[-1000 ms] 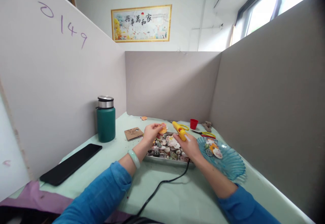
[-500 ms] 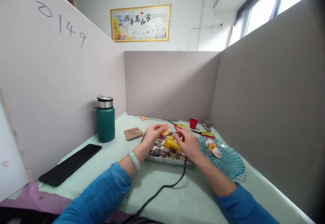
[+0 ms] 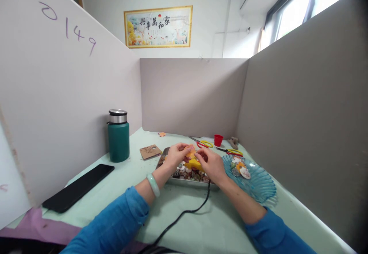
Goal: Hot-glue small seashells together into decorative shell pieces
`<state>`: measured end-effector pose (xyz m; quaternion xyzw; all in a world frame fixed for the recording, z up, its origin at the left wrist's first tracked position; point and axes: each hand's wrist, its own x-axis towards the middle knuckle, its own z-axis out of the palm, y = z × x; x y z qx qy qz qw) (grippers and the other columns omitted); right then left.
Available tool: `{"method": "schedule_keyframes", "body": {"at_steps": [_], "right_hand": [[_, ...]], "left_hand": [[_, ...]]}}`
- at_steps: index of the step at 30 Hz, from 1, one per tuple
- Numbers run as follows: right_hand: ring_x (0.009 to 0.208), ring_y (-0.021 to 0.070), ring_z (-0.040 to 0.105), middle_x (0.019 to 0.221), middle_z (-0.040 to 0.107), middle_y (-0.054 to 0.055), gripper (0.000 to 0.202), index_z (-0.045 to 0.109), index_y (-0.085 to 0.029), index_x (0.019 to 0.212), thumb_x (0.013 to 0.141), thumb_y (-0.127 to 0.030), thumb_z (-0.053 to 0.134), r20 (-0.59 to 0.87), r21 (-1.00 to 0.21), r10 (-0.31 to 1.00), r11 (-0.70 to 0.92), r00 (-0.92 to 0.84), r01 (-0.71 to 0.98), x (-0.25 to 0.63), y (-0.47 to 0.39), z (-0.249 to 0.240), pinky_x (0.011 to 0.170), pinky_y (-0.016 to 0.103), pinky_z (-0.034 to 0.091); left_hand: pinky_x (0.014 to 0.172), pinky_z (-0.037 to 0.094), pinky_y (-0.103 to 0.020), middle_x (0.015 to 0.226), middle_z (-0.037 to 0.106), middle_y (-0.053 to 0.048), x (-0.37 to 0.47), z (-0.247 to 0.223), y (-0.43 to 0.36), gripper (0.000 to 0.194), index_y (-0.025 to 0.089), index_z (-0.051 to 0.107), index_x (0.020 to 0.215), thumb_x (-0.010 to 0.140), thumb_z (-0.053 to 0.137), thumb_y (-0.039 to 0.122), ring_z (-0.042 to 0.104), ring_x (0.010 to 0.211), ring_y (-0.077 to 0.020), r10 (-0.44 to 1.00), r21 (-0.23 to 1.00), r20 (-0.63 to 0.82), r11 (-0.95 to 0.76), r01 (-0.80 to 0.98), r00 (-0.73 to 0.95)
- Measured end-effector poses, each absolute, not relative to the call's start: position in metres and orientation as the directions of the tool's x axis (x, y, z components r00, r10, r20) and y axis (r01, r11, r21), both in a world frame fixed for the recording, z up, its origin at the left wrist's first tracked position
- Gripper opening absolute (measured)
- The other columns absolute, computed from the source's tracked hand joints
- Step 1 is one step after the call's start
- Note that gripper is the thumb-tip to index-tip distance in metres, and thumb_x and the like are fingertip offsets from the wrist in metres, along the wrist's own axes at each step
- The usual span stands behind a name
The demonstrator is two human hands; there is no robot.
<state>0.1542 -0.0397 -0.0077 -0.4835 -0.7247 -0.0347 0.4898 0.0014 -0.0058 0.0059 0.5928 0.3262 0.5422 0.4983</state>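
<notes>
Over a metal tray [image 3: 189, 182] of shells and small pieces, my left hand [image 3: 177, 156] pinches a small flat orange piece [image 3: 191, 153]. My right hand [image 3: 212, 165] is closed in a pinch at the right edge of that piece; what its fingertips hold, if anything, is too small to make out. Below both hands, a yellow glue gun [image 3: 194, 164] lies on the tray's contents, partly covered by my right hand. Its black cord [image 3: 186, 211] runs from the tray toward me across the table.
On the right is a blue glass plate [image 3: 261, 183] holding several decorated pieces. Behind it are two pairs of scissors [image 3: 204, 144], a red cup [image 3: 218, 140] and a brown lump [image 3: 233, 142]. A brown card [image 3: 150, 152], green bottle [image 3: 118, 141] and black phone [image 3: 79, 187] lie left. Partitions surround the table.
My right hand has moved in from the yellow glue gun, its fingertips now at the orange piece. My left hand has shifted slightly right, and the orange piece has turned a little.
</notes>
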Motion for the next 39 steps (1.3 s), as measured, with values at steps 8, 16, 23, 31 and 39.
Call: {"method": "schedule_keyframes", "body": {"at_steps": [8, 16, 23, 31, 39], "right_hand": [[0.054, 0.0137, 0.051, 0.059, 0.059, 0.000, 0.026, 0.061, -0.020, 0.072, 0.082, -0.040, 0.047, 0.676, -0.588, 0.737, 0.537, 0.002, 0.605, 0.1566, -0.0363, -0.0078, 0.054, 0.023, 0.035], [0.049, 0.0115, 0.044, 0.053, 0.054, -0.002, 0.031, 0.058, -0.018, 0.063, 0.076, -0.046, 0.053, 0.578, -0.744, 0.812, 0.480, 0.087, 0.464, 0.1560, -0.0347, -0.0056, 0.050, 0.023, 0.033], [0.042, 0.0102, 0.039, 0.045, 0.049, -0.003, 0.034, 0.056, -0.017, 0.061, 0.071, -0.050, 0.057, 0.483, -0.833, 0.869, 0.420, 0.104, 0.359, 0.1545, -0.0353, -0.0028, 0.044, 0.023, 0.030], [0.039, 0.0085, 0.035, 0.041, 0.044, -0.006, 0.035, 0.053, -0.018, 0.058, 0.067, -0.051, 0.061, 0.425, -0.882, 0.901, 0.391, 0.088, 0.261, 0.1537, -0.0367, -0.0004, 0.041, 0.022, 0.027], [0.039, 0.0079, 0.035, 0.041, 0.043, -0.006, 0.033, 0.051, -0.018, 0.057, 0.066, -0.048, 0.062, 0.401, -0.895, 0.914, 0.373, 0.070, 0.245, 0.1544, -0.0357, -0.0006, 0.041, 0.021, 0.026]], "left_hand": [[0.042, 0.044, -0.020, 0.073, 0.064, -0.005, 0.0018, 0.0023, -0.0025, 0.028, 0.011, 0.059, 0.082, 0.066, 0.067, 0.032, 0.057, 0.051, -0.0104, 0.916, 0.939, 0.344, -0.331, -0.096, 0.204], [0.040, 0.042, -0.018, 0.072, 0.064, -0.005, 0.0018, 0.0036, -0.0048, 0.024, 0.011, 0.060, 0.083, 0.067, 0.063, 0.029, 0.057, 0.052, -0.0110, 0.907, 0.934, 0.356, -0.355, -0.047, 0.226], [0.040, 0.041, -0.018, 0.070, 0.063, -0.004, 0.0017, 0.0029, -0.0044, 0.023, 0.011, 0.058, 0.083, 0.068, 0.063, 0.029, 0.056, 0.051, -0.0102, 0.907, 0.937, 0.348, -0.347, -0.047, 0.239], [0.040, 0.040, -0.018, 0.071, 0.063, -0.005, 0.0002, 0.0009, -0.0019, 0.029, 0.011, 0.059, 0.088, 0.070, 0.062, 0.033, 0.056, 0.052, -0.0103, 0.891, 0.930, 0.362, -0.366, -0.039, 0.276], [0.044, 0.043, -0.019, 0.071, 0.063, -0.005, 0.0006, 0.0011, -0.0028, 0.029, 0.012, 0.060, 0.086, 0.069, 0.063, 0.036, 0.056, 0.053, -0.0104, 0.885, 0.917, 0.385, -0.399, -0.002, 0.260]]}}
